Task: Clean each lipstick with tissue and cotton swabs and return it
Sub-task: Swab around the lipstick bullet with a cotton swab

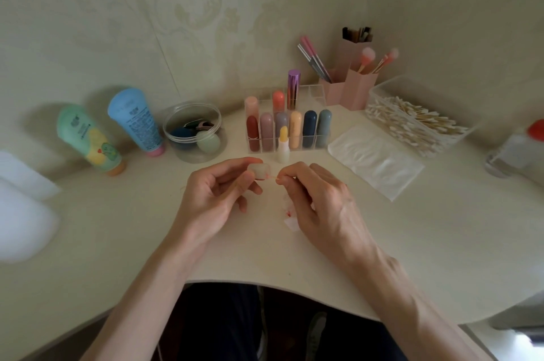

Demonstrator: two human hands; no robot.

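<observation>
Midway along desk's front edge: my left hand (217, 192) grips cap (259, 169), right hand (318, 201) pinches swab (273, 181) at cap's mouth. Best hold cap steady, roll swab gently; stained tissue (291, 223) waits under right hand.

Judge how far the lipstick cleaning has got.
A red-stained tissue suggests wiping is done. In hand: the left hand holds a clear cap, the right hand pinches a cotton swab at it. Left: the uncapped yellow lipstick stands before the organizer, not yet returned.
</observation>
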